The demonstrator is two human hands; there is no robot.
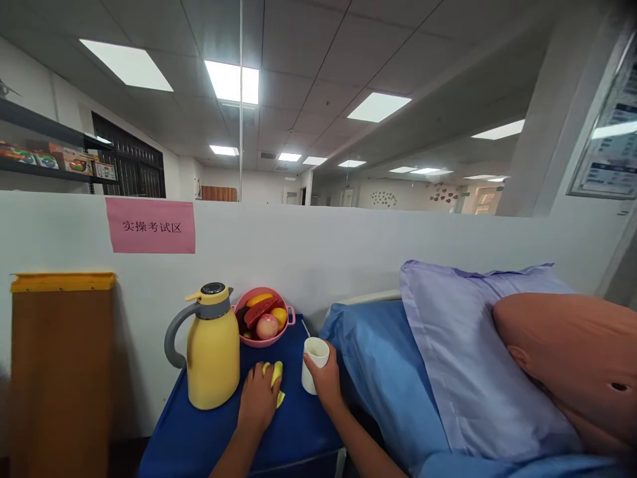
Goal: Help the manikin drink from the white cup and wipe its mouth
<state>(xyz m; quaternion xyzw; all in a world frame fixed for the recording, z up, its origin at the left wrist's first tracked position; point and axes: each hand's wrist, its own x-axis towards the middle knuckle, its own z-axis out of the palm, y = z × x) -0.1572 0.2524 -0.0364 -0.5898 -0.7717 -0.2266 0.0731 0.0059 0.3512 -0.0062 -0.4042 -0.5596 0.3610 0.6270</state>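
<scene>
My left hand lies palm down on a yellow cloth spread on the blue bedside table, fingers curled over it. My right hand is wrapped around a white cup standing on the table's right side near the bed. A yellow thermos jug with a grey handle stands upright just left of my left hand. Behind the hands sits a pink bowl holding fruit.
A bed with blue sheets and a lilac pillow lies to the right, a training manikin's head resting on it. A white partition wall with a pink sign runs behind. A brown cabinet stands left.
</scene>
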